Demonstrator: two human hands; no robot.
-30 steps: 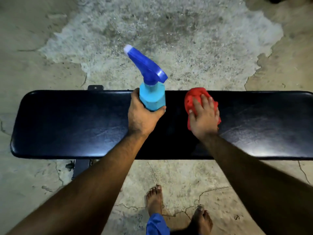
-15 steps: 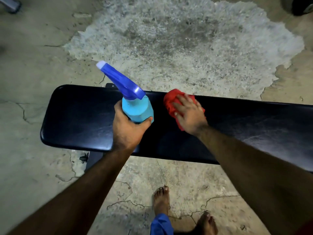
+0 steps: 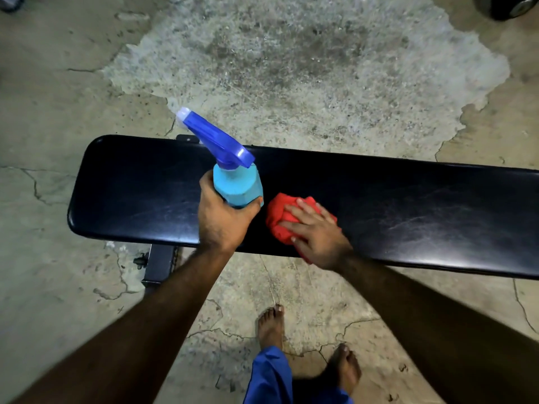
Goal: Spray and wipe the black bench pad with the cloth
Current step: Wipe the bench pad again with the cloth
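The long black bench pad (image 3: 408, 208) runs across the view, its left end rounded and its right end cut off by the frame edge. My left hand (image 3: 223, 221) grips a light-blue spray bottle (image 3: 237, 185) with a dark blue trigger head, nozzle pointing up and left, held over the pad's middle. Just right of the bottle, my right hand (image 3: 316, 233) presses flat on a crumpled red cloth (image 3: 278, 214) lying on the pad near its front edge.
The bench's dark metal leg (image 3: 159, 263) shows under the pad at left. The floor is cracked concrete with a rough worn patch (image 3: 291, 68) beyond the bench. My bare feet (image 3: 271, 325) stand in front. A dark round object (image 3: 507, 5) sits at the top right corner.
My right hand has slid the red cloth from the pad's far edge toward its near edge. The bottle stays in my left hand; the view has shifted slightly.
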